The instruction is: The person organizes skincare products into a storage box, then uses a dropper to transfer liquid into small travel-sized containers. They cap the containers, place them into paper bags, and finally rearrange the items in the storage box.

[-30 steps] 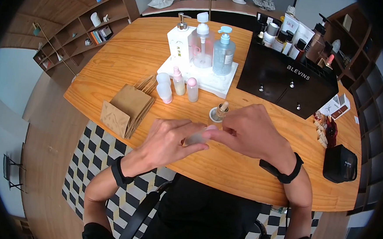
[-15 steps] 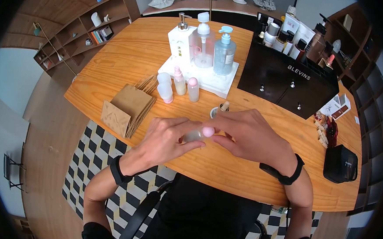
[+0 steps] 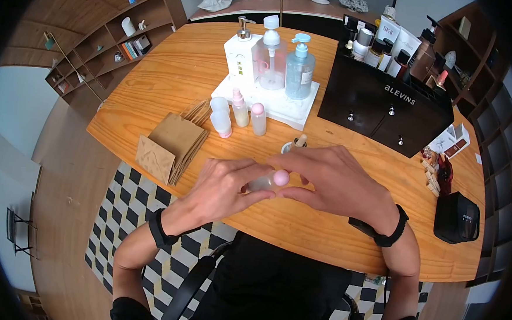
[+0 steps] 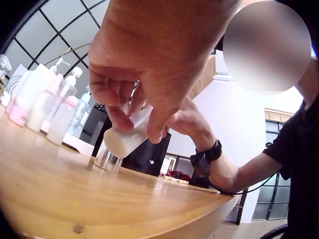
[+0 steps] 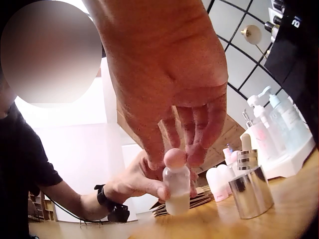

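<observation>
My left hand grips a small translucent bottle between thumb and fingers, above the table near its front edge. The bottle has a round pink cap and some pale liquid low inside, as the right wrist view shows. My right hand is around the cap, thumb on one side and fingers on the other, with small gaps beside it; any contact is hard to tell. In the left wrist view the bottle's base tilts toward the camera. Just behind the right fingers stands a dropper bottle.
Small pink-and-white bottles stand before a white tray of pump bottles. Brown paper bags lie at left. A black cosmetics organizer stands at back right, a black pouch at the right edge.
The right thumb and fingers have spread from their pinch at the cap, so the pink cap shows between them. The left hand keeps its grip on the bottle, almost still.
</observation>
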Tool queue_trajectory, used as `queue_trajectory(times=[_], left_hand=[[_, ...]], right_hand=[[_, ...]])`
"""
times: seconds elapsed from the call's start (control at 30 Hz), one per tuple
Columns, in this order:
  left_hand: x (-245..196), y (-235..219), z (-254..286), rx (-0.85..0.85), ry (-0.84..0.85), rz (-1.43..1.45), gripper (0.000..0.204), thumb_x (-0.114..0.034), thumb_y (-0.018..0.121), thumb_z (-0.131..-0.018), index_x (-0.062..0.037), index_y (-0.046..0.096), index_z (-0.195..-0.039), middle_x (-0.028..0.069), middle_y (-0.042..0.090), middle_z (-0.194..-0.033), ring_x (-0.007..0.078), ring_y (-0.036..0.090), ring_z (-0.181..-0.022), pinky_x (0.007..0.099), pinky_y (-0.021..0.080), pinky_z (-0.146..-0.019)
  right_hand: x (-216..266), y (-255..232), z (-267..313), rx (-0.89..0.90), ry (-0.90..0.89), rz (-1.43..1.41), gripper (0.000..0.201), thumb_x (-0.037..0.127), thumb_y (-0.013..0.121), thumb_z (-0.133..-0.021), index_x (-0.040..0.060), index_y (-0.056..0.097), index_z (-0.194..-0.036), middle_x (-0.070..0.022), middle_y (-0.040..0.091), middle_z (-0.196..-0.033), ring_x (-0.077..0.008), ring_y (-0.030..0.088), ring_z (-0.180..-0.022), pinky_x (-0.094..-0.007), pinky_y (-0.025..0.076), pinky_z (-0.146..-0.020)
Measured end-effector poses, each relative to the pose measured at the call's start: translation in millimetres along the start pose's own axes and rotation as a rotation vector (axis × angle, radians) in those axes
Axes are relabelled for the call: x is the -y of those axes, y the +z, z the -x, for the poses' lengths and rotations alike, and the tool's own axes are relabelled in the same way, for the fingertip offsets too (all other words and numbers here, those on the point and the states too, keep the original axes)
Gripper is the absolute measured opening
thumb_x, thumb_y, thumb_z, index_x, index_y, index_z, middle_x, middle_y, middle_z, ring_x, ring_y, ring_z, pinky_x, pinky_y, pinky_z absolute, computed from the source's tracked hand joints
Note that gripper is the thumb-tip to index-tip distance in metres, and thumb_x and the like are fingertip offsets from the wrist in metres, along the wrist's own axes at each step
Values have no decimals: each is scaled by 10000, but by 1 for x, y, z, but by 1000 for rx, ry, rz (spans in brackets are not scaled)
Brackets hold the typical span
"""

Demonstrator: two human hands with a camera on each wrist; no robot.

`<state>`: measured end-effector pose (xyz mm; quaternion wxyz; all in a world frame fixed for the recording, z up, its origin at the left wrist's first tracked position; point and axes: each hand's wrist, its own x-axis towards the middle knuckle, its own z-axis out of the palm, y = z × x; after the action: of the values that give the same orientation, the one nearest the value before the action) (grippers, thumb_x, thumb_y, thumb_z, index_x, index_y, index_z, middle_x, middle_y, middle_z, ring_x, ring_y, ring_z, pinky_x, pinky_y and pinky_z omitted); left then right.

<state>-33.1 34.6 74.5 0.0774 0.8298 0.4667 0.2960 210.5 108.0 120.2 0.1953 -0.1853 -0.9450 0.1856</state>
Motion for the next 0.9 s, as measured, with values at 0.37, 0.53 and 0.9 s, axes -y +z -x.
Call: queue_trajectory(times=[0.37, 0.53, 0.9], left_hand=[[-9, -4, 2, -12, -16, 18, 398, -262, 906, -855, -18, 799, -1150, 93, 732, -817, 182, 657, -606, 328, 520, -559], [-8, -8, 2, -10, -37, 22, 388, -243, 902, -857, -39, 803, -1171, 91, 742, -842, 182, 661, -609, 324, 527, -559], [-8, -4, 9, -26, -15, -1, 384, -243, 907, -849, -20, 801, -1143, 93, 745, -833, 191, 689, -625, 320, 534, -553]], right_hand=[[4, -6, -5, 274, 149, 260, 295, 366, 729, -984, 108, 743, -1126, -93, 694, -904, -336, 693, -812, -435, 500, -671], [0, 3, -2, -12, -60, -23, 309, 364, 746, -974, 102, 746, -1139, -107, 704, -852, -351, 697, -778, -452, 505, -651], [-1, 8, -2, 13, -108, -78, 218, 257, 663, -1036, 90, 721, -1165, -120, 702, -865, -361, 706, -807, -461, 528, -671]])
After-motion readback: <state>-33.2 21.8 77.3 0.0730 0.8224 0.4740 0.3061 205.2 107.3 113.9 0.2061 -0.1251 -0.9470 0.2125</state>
